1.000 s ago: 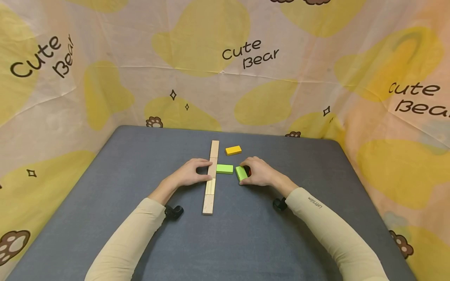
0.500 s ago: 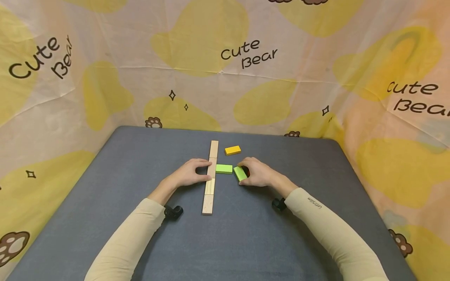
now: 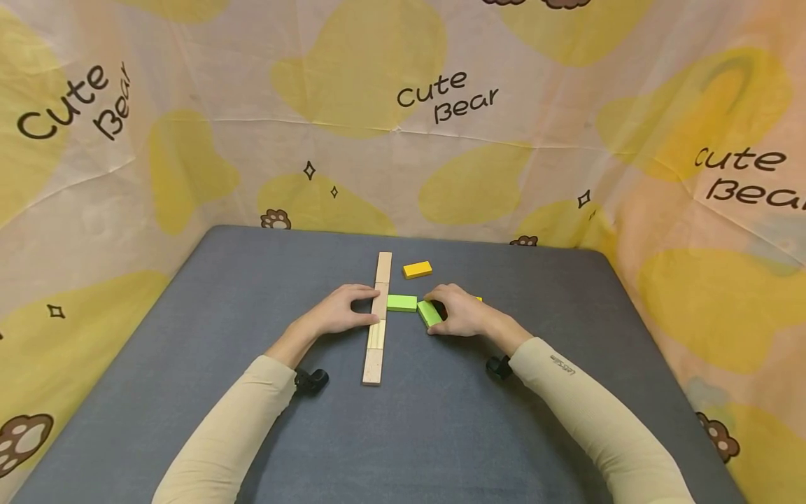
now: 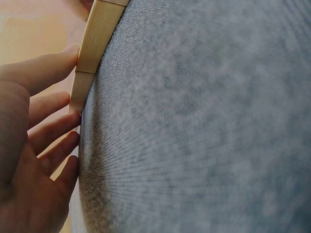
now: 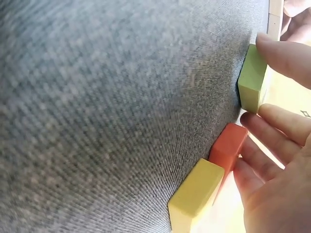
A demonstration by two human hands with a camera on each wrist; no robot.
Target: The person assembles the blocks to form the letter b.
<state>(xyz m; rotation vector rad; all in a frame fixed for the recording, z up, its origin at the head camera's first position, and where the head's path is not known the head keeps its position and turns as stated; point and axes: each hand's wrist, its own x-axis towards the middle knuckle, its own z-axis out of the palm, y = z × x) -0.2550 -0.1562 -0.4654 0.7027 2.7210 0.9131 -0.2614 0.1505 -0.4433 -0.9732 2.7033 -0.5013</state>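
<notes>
Several plain wooden blocks lie end to end in a straight row on the table. My left hand rests at the left side of this row, thumb and fingertips touching its long edge. Square to the row's right side lies one green block. A second green block, slightly turned, sits at its right end; my right hand pinches it between thumb and index finger. In the right wrist view, a red block is close by the other fingers of that hand, with a yellow block beside it.
Another yellow block lies behind the green ones, right of the row's far end. The grey tabletop meets patterned cloth at the back and sides. A camera hangs beneath the left wrist.
My right hand has shifted slightly left, bringing its green block closer to the other one. A yellow corner now shows behind that hand. The left hand stays in place.
</notes>
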